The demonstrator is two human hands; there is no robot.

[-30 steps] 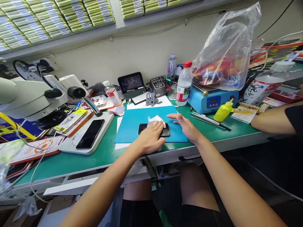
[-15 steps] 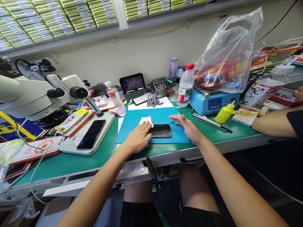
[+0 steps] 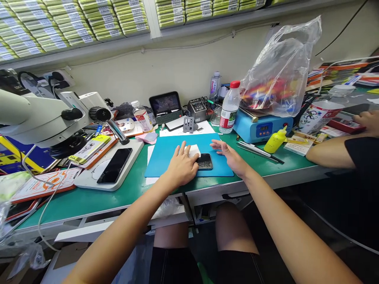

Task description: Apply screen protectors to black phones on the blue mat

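A dark phone [image 3: 205, 161] with streaks or cracks across its screen lies on a blue mat [image 3: 161, 157]. My left hand [image 3: 182, 165] rests flat over its left part, fingers spread, hiding that end. Under and beside those fingers is a white tissue [image 3: 194, 150], pressed against the phone's upper left. To the right of the phone, my right hand [image 3: 232, 157] hovers at the mat's right edge with fingers apart and nothing in it.
Left, another phone [image 3: 115, 165] lies on the microscope base [image 3: 133, 157]. Tweezers [image 3: 260, 153], a yellow squeeze bottle [image 3: 275, 141], a blue heating unit [image 3: 251, 128] and a red-capped bottle [image 3: 230, 108] stand right. A co-worker's arm [image 3: 328, 152] rests at far right.
My left hand has slid right across the phone together with the white tissue, covering more of the screen. My right hand stays nearly in place; the view has shifted slightly.
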